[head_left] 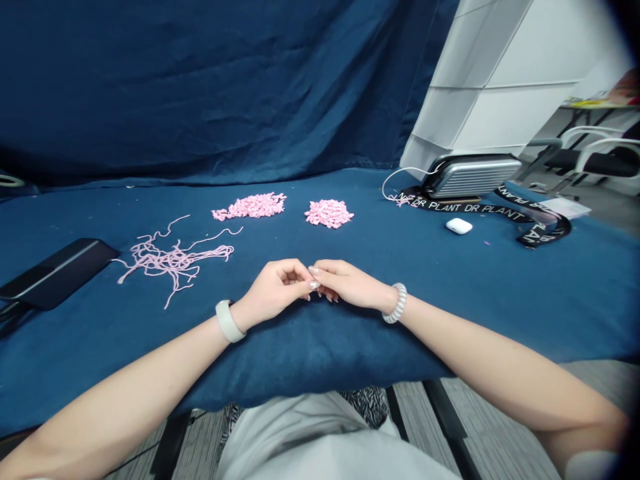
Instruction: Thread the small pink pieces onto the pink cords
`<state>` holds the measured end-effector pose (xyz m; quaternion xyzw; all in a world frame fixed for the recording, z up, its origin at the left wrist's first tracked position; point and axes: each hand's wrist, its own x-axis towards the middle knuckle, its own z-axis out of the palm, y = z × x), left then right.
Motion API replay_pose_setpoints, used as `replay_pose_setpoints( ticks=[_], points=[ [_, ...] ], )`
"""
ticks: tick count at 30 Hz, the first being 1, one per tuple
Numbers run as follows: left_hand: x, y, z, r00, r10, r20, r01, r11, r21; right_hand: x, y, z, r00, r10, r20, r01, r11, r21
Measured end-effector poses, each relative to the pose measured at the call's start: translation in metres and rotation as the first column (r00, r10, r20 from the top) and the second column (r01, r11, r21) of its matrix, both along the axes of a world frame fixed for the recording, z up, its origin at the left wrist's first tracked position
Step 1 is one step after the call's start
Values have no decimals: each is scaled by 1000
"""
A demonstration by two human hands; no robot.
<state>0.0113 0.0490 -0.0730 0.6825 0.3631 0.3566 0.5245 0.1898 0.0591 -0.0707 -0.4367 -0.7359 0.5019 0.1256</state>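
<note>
Cloth (pixel 450 300), navy, under curled left hand (pixel 273 290), right hand (pixel 347 283), fingertips meeting, grip unclear; pink yarn tangle (pixel 173 260) nearby.

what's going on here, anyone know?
A person is seated at a blue cloth, left hand and right hand meeting at the fingertips; whether they pinch anything is too small to tell. A tangle of pink yarn lies to their left, and two pink piles lie beyond the hands.
</note>
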Motion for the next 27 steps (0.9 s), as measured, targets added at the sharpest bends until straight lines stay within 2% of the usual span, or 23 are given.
replay_pose_setpoints(
  ticks=[7, 13, 16, 19, 23, 27],
  points=[
    [1, 1, 0, 1000, 1, -4, -1, 999, 32, -1, -2, -1, 1000, 24, 10, -24, 1000, 4],
    [1, -1, 1, 998, 31, -49, -27, 996, 80, -1, -2, 6, 995, -86, 43, 77, 982, 174],
    [1, -3, 0, 997, 47, -57, -39, 991, 128, -1, -4, 8, 990, -134, 34, 124, 970, 210],
    [1, -5, 0, 997, 63, -51, -53, 983, 175, 0, -4, 9, 988, -153, 6, 148, 967, 207],
    [1, -6, -1, 996, 72, -56, -58, 975, 216, 2, -2, 11, 987, -155, -39, 159, 979, 124],
    [1, -5, -3, 993, 69, -93, -42, 962, 269, 4, -1, 12, 993, -116, -11, 116, 988, 105]
  ],
)
